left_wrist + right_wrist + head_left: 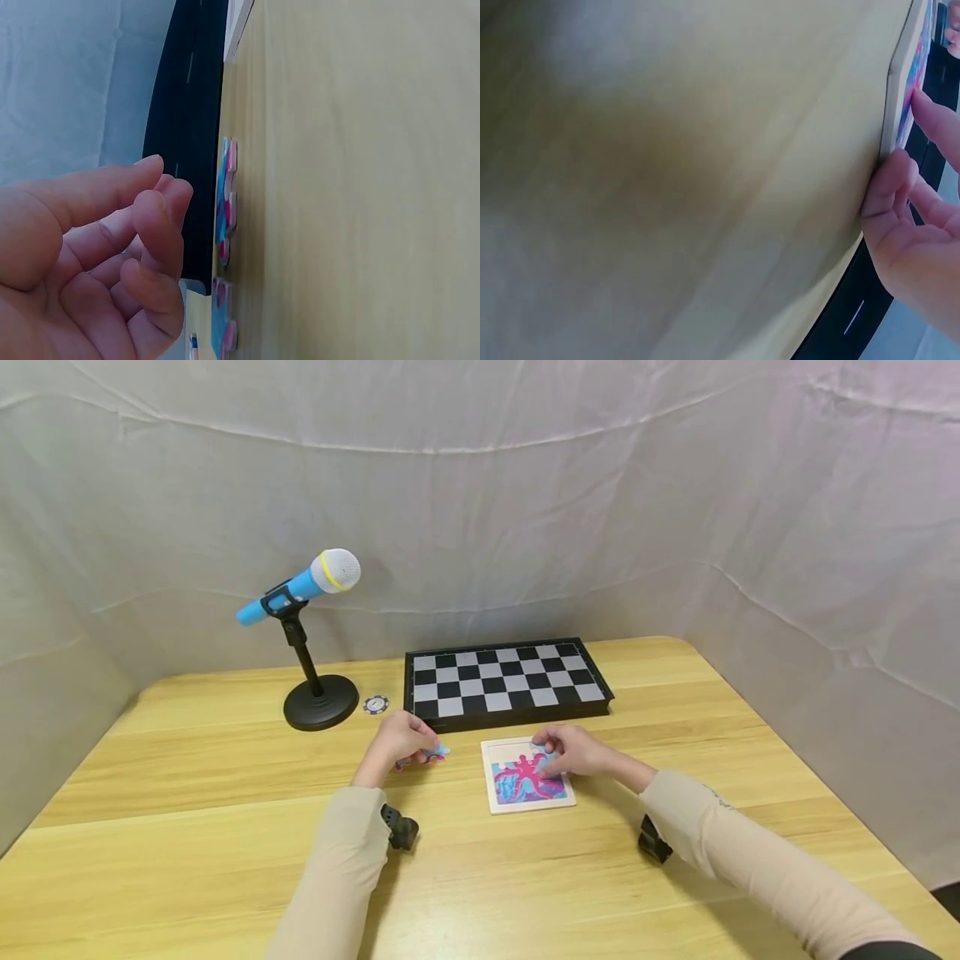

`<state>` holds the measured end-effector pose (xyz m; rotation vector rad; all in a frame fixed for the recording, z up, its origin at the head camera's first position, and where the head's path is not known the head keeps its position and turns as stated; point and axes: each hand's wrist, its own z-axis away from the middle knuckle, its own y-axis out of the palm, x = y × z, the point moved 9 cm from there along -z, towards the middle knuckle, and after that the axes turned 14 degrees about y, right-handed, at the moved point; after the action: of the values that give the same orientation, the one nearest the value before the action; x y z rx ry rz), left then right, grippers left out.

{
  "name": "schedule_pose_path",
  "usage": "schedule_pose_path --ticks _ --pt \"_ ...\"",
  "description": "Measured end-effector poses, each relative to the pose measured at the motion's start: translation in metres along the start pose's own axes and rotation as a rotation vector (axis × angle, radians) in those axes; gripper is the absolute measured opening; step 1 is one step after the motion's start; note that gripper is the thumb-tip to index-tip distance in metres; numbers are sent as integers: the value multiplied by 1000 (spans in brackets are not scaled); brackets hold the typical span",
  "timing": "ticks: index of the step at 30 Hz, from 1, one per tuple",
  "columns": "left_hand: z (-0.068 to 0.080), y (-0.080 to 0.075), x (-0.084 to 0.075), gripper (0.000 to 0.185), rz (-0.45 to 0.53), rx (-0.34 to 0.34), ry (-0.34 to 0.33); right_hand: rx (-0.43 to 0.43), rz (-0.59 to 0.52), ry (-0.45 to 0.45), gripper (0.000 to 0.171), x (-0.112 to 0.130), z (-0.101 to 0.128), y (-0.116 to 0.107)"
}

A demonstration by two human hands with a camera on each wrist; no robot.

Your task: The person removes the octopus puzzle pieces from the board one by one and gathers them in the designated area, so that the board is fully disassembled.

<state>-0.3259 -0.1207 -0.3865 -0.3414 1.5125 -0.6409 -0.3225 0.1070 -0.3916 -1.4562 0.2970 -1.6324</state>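
**Both hands at the puzzle tray**

Centrally, my right hand [573, 750] rests on the far right part of the puzzle tray [495, 800], fingertips pressing its pink-and-blue picture. My left hand [397, 739] hovers with loosely curled fingers over loose puzzle pieces [423, 757] lying just left of the tray; whether it pinches one I cannot tell. Farther off lie a chessboard [506, 682], a poker chip [376, 703] and a microphone stand [321, 702].
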Motion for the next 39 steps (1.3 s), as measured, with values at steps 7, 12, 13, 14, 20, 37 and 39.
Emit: schedule_pose_path --ticks 7,12,13,14,20,37,39 --pt "-1 7 -5 7 37 3 20 61 -11 -19 50 -3 2 -2" --pt "-3 13 -9 6 71 6 15 104 -51 -15 54 -5 2 -1" --pt "-3 15 -10 6 69 6 17 111 -53 -15 55 -6 2 -1" --pt "-4 16 -11 5 70 7 21 118 -59 -13 55 -7 2 -1" --pt "-9 25 -21 5 45 18 63 137 -71 -11 56 -9 1 -1" --pt "-22 61 -53 7 76 76 125 116 -90 7 56 -14 0 -4" --pt "-24 66 -56 8 86 87 127 108 -91 15 57 -15 -1 -5"
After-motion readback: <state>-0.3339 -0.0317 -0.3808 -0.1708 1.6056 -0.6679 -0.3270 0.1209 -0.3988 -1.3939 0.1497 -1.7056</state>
